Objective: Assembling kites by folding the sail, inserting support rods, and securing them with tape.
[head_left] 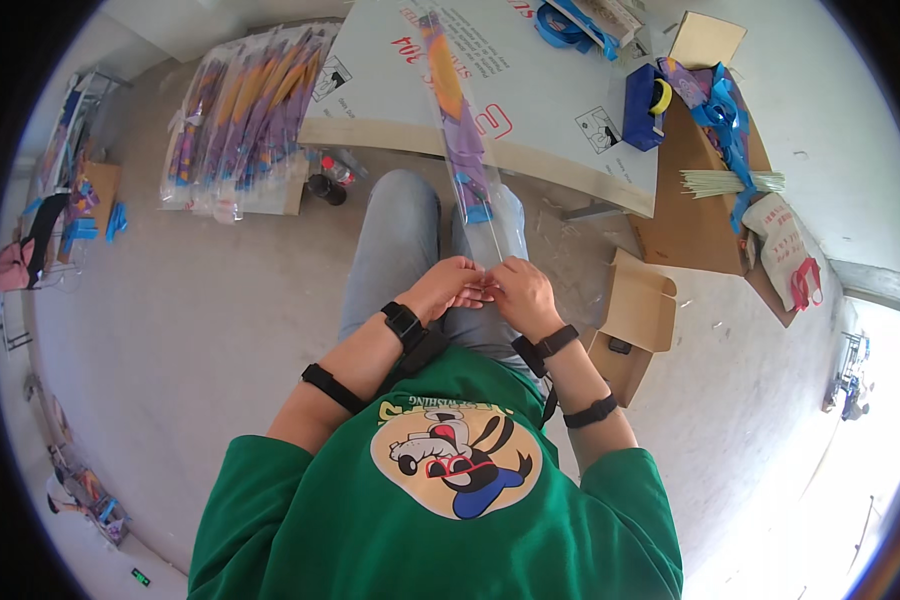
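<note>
A long clear plastic sleeve (482,190) with a folded purple, orange and blue fabric piece (457,120) inside reaches from the tabletop over my lap. A thin pale stick (496,243) runs from its near end toward my fingers. My right hand (523,296) is closed in a pinch at this near end, on the sleeve or the stick in it. My left hand (448,287) meets it there, fingers curled and pressed together against the same end. What exactly lies between the left fingertips is too small to make out.
The film-covered table (560,110) stands ahead, with a blue tape dispenser (645,108) and blue ribbon roll (558,27). Many similar sleeves (245,115) are piled at left. Right are a large cardboard box (685,205) with pale sticks (730,183) and an open small carton (635,320).
</note>
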Demonstrator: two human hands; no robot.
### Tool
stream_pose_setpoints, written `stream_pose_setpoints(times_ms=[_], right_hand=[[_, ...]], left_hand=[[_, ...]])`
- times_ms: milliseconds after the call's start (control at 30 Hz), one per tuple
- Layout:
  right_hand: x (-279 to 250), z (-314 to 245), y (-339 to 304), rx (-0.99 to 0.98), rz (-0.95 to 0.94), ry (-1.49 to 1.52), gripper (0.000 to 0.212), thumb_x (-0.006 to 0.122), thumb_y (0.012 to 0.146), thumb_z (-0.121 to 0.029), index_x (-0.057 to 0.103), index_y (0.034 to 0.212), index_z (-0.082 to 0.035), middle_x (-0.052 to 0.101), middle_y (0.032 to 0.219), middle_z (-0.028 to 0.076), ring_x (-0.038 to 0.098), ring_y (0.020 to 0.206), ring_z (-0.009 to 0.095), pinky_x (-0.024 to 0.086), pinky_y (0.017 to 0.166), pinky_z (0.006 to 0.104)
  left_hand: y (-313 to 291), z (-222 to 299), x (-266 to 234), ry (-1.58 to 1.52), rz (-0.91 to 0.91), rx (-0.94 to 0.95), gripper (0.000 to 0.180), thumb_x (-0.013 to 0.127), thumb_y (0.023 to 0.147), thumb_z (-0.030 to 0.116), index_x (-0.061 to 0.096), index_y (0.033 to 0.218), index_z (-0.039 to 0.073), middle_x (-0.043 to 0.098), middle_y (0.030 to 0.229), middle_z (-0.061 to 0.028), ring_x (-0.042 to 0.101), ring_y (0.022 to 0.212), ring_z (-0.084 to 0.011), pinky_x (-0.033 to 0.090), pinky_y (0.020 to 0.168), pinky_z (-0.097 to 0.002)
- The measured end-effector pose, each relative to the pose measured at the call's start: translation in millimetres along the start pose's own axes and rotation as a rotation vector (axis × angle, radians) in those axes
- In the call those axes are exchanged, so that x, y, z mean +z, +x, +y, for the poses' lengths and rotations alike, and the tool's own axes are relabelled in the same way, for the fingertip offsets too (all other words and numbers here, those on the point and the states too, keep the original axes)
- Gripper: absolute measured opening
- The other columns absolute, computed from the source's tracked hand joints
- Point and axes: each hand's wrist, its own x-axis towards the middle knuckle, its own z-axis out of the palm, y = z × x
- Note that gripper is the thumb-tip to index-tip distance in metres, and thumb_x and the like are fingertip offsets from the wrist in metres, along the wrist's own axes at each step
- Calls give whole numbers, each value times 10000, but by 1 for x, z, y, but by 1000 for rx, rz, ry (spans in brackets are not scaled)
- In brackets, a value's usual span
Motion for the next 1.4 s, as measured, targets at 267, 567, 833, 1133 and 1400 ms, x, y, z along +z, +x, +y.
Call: stream_pose_setpoints(times_ms=[267,567,833,1133,1400], right_hand=[[4,4,0,-74,-43,-94,114,667,697,-71,572,759,-62,557,785,93,591,776,298,489,675,395],[-60,16,-35,319,-79,577,38,587,843,-36,571,812,-51,546,751,27,556,716,168,448,640,286],[-113,76,-71,390,626,1726,60,535,955,-64,590,977,-57,585,909,61,542,748,143,462,676,245],[-20,175,-132,1209,414,711,394,647,816,-36,541,1195,-53,657,957,71,654,847,153,537,720,291],[-8,90,-40,615,167,600,326,669,766,8,648,1081,-74,645,913,37,611,798,122,502,721,255]], left_hand=[[12,-6,0,103,103,58,186,609,891,136,510,1028,60,670,927,-82,679,871,-207,542,771,-331],[1,8,-2,57,131,97,206,534,909,110,444,1083,45,679,1013,-172,675,937,-243,533,812,-357],[-7,5,-3,146,111,103,279,507,953,159,401,1176,28,668,1038,-173,667,955,-244,530,828,-370],[-7,-4,-15,317,231,298,395,476,938,67,338,1306,21,663,1000,-147,663,853,-184,532,734,-291],[-12,-1,-15,322,250,434,466,509,845,-77,445,1281,77,632,1001,-95,645,848,-154,509,729,-257]])
